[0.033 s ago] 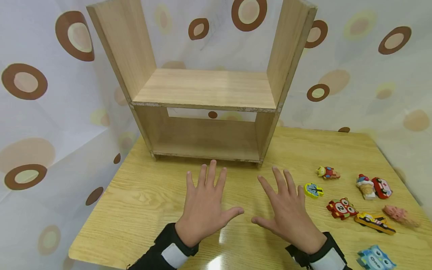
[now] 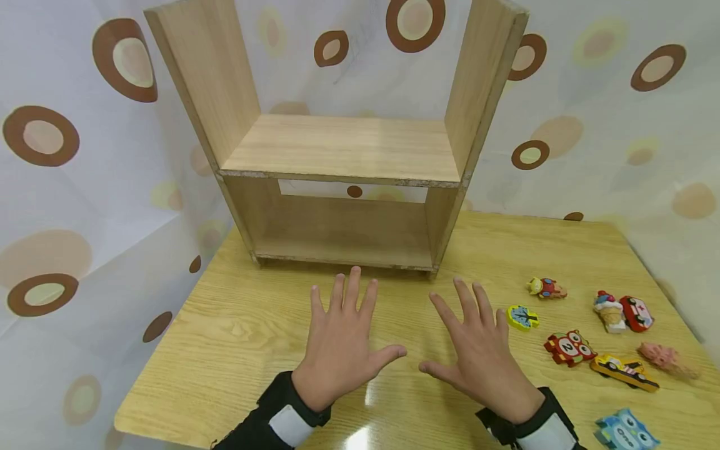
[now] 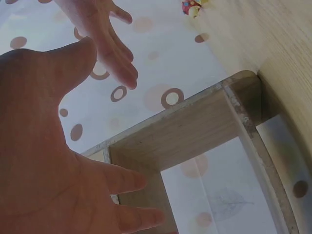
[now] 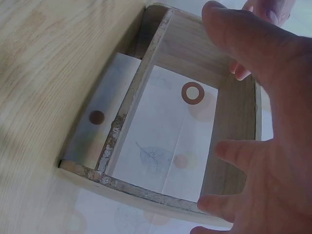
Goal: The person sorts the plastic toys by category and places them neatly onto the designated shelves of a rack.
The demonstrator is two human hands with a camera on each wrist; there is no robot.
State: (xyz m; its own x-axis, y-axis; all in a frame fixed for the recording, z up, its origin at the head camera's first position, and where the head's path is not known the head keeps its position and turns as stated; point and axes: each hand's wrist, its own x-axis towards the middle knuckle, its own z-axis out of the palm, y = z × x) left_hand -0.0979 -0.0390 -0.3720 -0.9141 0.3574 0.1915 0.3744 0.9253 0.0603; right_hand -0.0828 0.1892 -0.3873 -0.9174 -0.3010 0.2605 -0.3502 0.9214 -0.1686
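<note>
My left hand (image 2: pixel 343 347) is held out palm down with straight, spread fingers in front of the wooden shelf (image 2: pixel 343 147), and it holds nothing. To its right, my right hand (image 2: pixel 486 353) is also spread flat and holds nothing. The thumbs point toward each other with a gap between them. Nearest the right hand lies a yellow-edged tree piece (image 2: pixel 522 317). In the left wrist view the palm and thumb of the left hand (image 3: pixel 58 146) show beside the shelf. The right wrist view has the right hand (image 4: pixel 263 161) in front of the shelf frame.
Right of the hands on the table (image 2: pixel 225 350) lie a small figure toy (image 2: pixel 547 287), a red owl (image 2: pixel 569 347), a yellow truck (image 2: pixel 625 372), an ice cream (image 2: pixel 610 311), a red car (image 2: pixel 637 313), a pink piece (image 2: pixel 666 358) and a blue owl (image 2: pixel 626 430).
</note>
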